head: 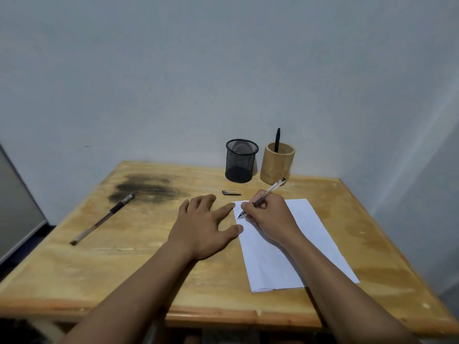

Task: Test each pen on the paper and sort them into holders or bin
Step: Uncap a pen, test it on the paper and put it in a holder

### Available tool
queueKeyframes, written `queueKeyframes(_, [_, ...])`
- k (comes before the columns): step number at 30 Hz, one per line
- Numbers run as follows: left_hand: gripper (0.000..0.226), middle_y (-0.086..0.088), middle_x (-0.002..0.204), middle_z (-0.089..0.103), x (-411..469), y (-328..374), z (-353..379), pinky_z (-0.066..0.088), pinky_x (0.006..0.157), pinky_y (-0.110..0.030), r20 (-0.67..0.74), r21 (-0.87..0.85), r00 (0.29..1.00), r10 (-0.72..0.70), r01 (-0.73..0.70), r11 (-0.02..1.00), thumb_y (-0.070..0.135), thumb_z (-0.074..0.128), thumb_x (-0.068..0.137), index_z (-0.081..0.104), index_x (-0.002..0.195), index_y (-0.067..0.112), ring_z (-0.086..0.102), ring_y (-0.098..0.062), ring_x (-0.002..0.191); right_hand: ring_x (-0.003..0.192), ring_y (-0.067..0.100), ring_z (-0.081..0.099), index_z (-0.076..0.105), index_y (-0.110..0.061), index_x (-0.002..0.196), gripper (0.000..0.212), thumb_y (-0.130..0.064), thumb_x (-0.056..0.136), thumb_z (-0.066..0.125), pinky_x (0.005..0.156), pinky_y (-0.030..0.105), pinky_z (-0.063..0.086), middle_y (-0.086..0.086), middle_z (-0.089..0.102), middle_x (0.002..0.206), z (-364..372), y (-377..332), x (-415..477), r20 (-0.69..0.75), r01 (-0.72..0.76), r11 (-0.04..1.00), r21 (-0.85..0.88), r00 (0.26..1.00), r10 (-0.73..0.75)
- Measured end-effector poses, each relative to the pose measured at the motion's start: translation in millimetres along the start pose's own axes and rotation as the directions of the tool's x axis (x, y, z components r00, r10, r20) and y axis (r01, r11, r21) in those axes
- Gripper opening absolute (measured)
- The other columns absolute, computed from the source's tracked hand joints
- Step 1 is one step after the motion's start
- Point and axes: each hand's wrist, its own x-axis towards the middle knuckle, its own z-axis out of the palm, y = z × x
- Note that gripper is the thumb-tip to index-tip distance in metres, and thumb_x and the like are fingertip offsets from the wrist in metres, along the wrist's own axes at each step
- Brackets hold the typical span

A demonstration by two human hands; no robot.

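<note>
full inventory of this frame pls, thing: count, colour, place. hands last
table: 1, light wood with a dark smudge at far left, fills the lower frame
sheet of paper: 1, white, right of centre on the table
mesh pen holder: 1, black, far edge, looks empty
bamboo pen holder: 1, tan, right of the mesh one
pen in bamboo holder: 1, black, upright
pen on table: 1, clear barrel with black grip, left side, lying diagonally
pen cap: 1, clear and black, in front of the mesh holder
pen in hand: 1, clear barrel, tip on the paper
left hand: 1, flat on the table, fingertips at the paper's left edge
right hand: 1, gripping the pen, writing
</note>
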Motion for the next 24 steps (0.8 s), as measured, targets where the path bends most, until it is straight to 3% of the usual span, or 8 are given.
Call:
queueKeyframes(11, [0.069,-0.002,0.16,0.027,-0.8,2.0,-1.6,0.01,0.12,-0.05,0.007,0.013,1.0,-0.006,0.006,1.0,0.081,0.025,0.085,0.025,0.149,0.054,0.015,-0.023,0.147,0.078,0.014,0.072,0.07,-0.022,0.081,0.015,-0.033,0.09,0.072,0.077,0.047,0.061,-0.005,0.075,0.074,2.5,-4.3,-1.2,-0.051,0.028,0.996,-0.081,0.998,-0.032])
queueKeyframes(17, [0.068,-0.001,0.161,0.026,-1.9,3.8,-4.5,0.01,0.121,-0.05,0.017,0.023,1.0,-0.01,0.009,1.0,0.079,0.025,0.087,0.023,0.15,0.054,0.015,-0.024,0.148,0.077,0.016,0.071,0.068,-0.016,0.083,0.014,-0.029,0.089,0.073,0.071,0.037,0.059,0.002,0.073,0.076,0.0,-2.4,-2.3,-0.031,-0.018,0.991,-0.136,0.999,0.014])
queueKeyframes(24, [0.068,-0.001,0.162,0.026,-2.1,4.1,-4.2,0.01,0.121,-0.049,0.013,0.021,1.0,-0.011,0.01,1.0,0.079,0.025,0.087,0.024,0.15,0.053,0.015,-0.024,0.148,0.075,0.015,0.071,0.067,-0.017,0.082,0.015,-0.029,0.09,0.071,0.068,0.037,0.058,0.001,0.073,0.075,-1.2,-3.4,-4.0,-0.043,0.002,0.991,-0.133,0.999,-0.008])
